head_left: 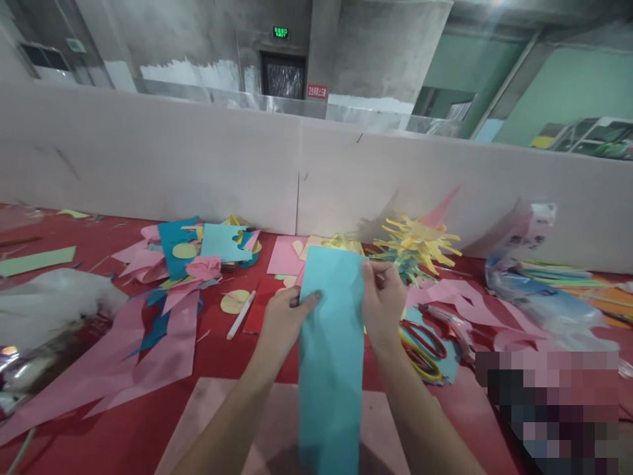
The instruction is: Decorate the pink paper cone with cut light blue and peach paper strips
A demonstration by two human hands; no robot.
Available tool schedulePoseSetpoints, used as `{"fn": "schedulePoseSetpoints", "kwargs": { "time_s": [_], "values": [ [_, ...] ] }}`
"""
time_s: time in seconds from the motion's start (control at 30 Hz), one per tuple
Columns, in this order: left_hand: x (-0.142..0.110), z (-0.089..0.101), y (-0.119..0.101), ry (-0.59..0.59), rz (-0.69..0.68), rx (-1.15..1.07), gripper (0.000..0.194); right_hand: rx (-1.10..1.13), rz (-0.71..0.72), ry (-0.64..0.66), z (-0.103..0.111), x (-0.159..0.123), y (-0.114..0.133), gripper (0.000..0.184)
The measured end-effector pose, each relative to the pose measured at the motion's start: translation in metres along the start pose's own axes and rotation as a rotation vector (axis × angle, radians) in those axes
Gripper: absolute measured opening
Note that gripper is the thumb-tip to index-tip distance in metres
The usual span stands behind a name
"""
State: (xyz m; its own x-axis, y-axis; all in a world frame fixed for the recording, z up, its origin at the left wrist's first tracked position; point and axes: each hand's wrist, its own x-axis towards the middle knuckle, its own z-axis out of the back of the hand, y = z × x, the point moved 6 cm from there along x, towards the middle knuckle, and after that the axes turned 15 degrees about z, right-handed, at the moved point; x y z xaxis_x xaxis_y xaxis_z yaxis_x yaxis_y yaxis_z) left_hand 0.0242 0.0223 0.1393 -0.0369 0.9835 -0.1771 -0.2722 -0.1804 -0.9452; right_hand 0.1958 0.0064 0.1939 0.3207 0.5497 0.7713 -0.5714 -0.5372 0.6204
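A long light-blue strip of paper [332, 343] hangs upright in front of me, its lower end running out of the bottom of the view. My left hand [287, 316] pinches its left edge, thumb on the near face. At the upper right edge, my right hand [384, 300] grips the same paper between thumb and curled fingers. Beneath the paper lies a pink sheet [222, 422] on the red tabletop [217, 359]. Scissors with red and yellow handles [422, 353] rest just right of my right hand, near a glue gun [452, 323].
Pink and blue paper scraps [163, 316] and a white pen [241, 315] lie to the left, beyond them a plastic bag [64, 297]. Behind my hands stands a yellow fringed paper piece [420, 241]. A clear bag [548, 290] sits right; a white partition [198, 158] closes the back.
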Motion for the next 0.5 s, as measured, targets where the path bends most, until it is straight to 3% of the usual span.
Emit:
{"fn": "schedulePoseSetpoints", "kwargs": {
  "time_s": [0.1,0.27,0.5],
  "values": [
    [-0.003,0.003,0.001,-0.072,-0.047,0.062,0.044,-0.078,-0.025,-0.062,0.006,-0.004,-0.004,0.023],
    [-0.007,-0.009,0.011,0.200,-0.013,0.053,0.040,-0.137,-0.032,-0.105,0.012,-0.008,-0.018,0.024],
    [0.002,-0.004,0.028,-0.035,-0.022,0.046,0.035,-0.134,-0.139,-0.104,0.009,-0.017,-0.041,0.030]
  ]
}}
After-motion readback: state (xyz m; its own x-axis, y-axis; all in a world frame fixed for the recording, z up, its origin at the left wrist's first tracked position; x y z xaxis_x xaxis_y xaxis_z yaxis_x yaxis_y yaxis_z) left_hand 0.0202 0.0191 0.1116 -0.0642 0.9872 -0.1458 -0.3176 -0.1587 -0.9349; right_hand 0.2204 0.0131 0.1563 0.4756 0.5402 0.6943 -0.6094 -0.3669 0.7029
